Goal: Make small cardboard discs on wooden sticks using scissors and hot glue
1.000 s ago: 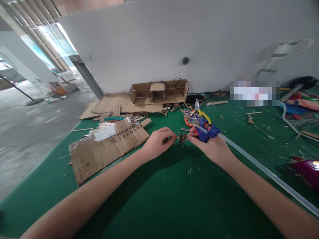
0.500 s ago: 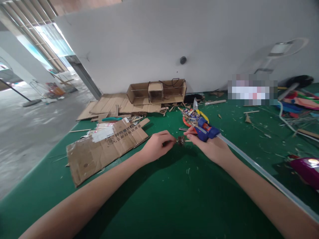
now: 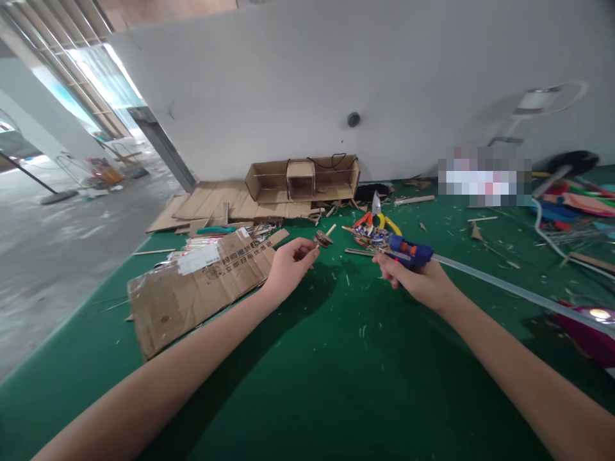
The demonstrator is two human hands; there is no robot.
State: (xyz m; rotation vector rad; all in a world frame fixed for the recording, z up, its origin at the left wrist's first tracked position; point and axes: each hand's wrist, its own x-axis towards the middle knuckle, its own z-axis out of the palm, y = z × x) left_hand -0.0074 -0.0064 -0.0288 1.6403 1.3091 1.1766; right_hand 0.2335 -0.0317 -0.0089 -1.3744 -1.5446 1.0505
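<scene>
My left hand [image 3: 289, 264] pinches a thin wooden stick that carries a small brown wheel-like piece [image 3: 323, 239] and lifts it above the green table [image 3: 336, 371]. My right hand [image 3: 419, 282] is wrapped around a blue hot glue gun [image 3: 408, 251], nozzle pointing left. A long clear glue stick [image 3: 509, 289] trails out of the gun to the right. The two hands are apart, and the small piece stands well left of the nozzle.
A flattened printed cardboard sheet [image 3: 202, 282] lies on the left. An open cardboard box [image 3: 302, 179] and flat cardboard pieces sit by the white wall. Yellow and orange pliers [image 3: 377, 221] lie over a colourful pile. Wood scraps litter the table; a purple object [image 3: 593, 330] sits at right.
My hands have come apart. The left hand lifted the stick with the small piece up and to the left; the right hand drew the glue gun back and levelled it.
</scene>
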